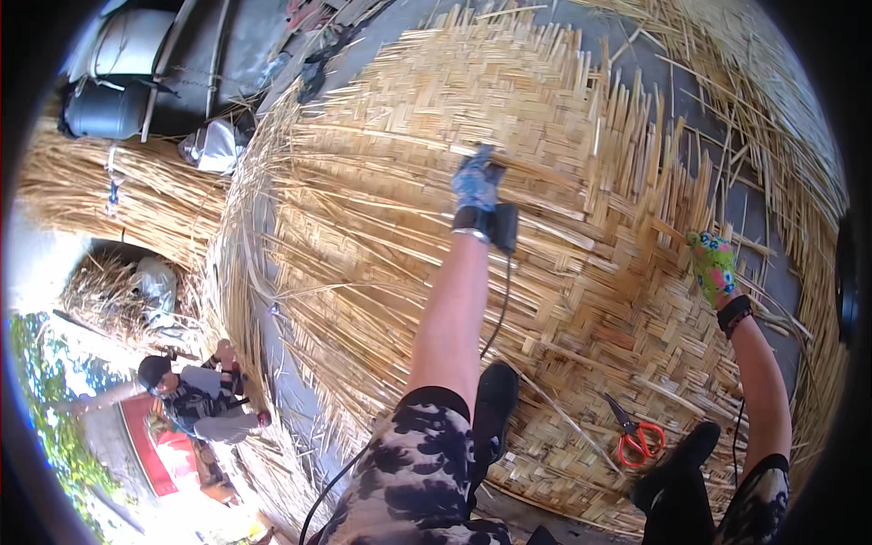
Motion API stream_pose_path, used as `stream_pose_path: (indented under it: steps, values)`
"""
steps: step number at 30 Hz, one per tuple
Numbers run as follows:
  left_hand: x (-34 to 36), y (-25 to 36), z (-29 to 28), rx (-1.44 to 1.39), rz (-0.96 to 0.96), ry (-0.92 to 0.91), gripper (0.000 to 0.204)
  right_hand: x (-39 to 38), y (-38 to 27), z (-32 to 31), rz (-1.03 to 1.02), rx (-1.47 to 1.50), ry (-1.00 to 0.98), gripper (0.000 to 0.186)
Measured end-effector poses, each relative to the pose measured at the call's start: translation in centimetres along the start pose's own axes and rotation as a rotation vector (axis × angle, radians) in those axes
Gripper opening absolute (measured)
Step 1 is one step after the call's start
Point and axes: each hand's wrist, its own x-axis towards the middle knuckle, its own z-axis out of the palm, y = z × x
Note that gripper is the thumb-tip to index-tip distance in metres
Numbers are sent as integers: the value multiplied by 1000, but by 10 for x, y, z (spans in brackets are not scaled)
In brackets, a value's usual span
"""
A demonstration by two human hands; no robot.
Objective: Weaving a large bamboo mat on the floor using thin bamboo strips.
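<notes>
A large mat (490, 100) of flat, pale yellow reed strips lies woven on the ground in front of me and under my feet. My left hand (476, 186), in a blue patterned glove, reaches over its middle, fingers curled on a long reed strip (545, 177). At the mat's right edge is my right hand (715, 268), in a green flowered glove, its fingers closed on the end of another reed strip (670, 229). Many loose strips (363, 232) fan across the mat's left part. Scissors (639, 442) with orange handles lie near my feet.
Long reed bundles (136, 195) lie at the left, and more loose reeds (772, 118) cover the far right. A person (204, 395) in a dark cap sits at the lower left. A blue barrel (107, 111) stands at the upper left. My dark shoes (677, 468) rest on the mat.
</notes>
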Motion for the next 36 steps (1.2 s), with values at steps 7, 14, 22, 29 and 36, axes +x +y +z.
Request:
stream_pose_path:
  steps: [7,14,22,29,36]
  values:
    - [-16,-49,24,541,123,-351,21,58,-30,4,-183,434,150,16]
    - [10,-26,18,494,178,-18,14,103,22,81,-105,1420,-88,25]
    - [45,92,-39,1965,256,108,28,45,24,19,544,2021,-477,21]
    - [27,23,-14,2428,855,-54,26,71,-7,59,473,2101,-266,15]
    - [-26,-33,71,2320,583,-707,23,64,-1,71,295,1749,-85,15]
